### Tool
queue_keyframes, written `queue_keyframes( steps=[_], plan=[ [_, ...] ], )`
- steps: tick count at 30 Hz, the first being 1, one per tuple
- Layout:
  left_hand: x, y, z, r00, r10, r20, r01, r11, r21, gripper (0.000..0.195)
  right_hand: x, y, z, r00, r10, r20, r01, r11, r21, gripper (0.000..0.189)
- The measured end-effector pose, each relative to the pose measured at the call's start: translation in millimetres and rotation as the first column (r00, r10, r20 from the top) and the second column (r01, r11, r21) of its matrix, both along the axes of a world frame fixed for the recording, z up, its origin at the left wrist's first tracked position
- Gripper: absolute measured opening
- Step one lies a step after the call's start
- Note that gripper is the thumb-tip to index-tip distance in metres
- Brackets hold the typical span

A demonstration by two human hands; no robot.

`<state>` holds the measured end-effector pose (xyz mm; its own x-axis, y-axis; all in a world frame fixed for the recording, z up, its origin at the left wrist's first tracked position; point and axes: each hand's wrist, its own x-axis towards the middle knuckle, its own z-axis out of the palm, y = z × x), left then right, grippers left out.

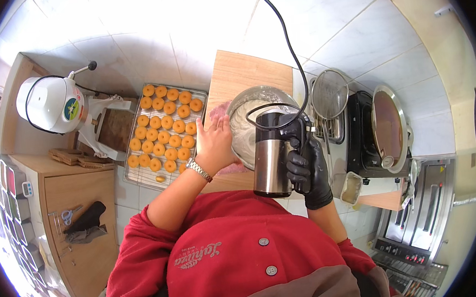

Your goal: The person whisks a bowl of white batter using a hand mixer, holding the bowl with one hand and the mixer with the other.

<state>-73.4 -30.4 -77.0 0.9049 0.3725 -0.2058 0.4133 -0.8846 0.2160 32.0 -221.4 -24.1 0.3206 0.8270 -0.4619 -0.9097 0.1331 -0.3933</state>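
Note:
My right hand (307,168), in a black glove, is closed around the handle of a corded electric hand mixer (271,162) with a steel and black body. The mixer is over a steel bowl (254,91) of whitish batter or cream (242,123); its body hides part of the bowl, and the beaters cannot be seen. Bare, with a metal watch at the wrist, my left hand (215,144) is at the bowl's left rim with its fingers spread. A reddish cloth (218,109) lies partly under the bowl, on a wooden board (249,71).
Ring doughnuts (167,121) fill a wire rack tray (130,178) on the left, beside a white stand machine (52,103). To the right are a round sieve (330,94), a black stove (359,131), and a wide pan of brown liquid (387,121) with a dial thermometer (387,162).

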Motion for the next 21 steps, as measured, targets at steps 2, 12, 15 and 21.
queue_keyframes(
  steps=[2, 12, 15, 21],
  plan=[
    [0.1, 0.2, -1.0, 1.0, 0.005, 0.017, -0.005, 1.0, -0.011, 0.111, -1.0, 2.3, 2.2, 1.0, -0.003, 0.001, 0.003, 1.0, -0.006, 0.034],
    [1.3, -0.2, -5.0, 1.0, -0.012, -0.018, 0.012, 1.0, 0.019, 0.109, -1.8, 6.6, 1.6, 0.999, 0.001, 0.038, 0.0, 1.0, -0.02, 0.032],
    [1.9, -0.1, -7.5, 0.999, -0.031, -0.044, 0.032, 0.999, 0.026, 0.107, -2.2, 5.0, -0.9, 1.0, -0.001, 0.026, 0.001, 1.0, -0.007, 0.031],
    [1.4, -0.2, -6.3, 1.0, -0.022, 0.018, 0.022, 0.999, -0.026, 0.109, -4.6, 3.8, 1.4, 1.0, 0.017, 0.001, -0.017, 1.0, -0.025, 0.031]
  ],
)
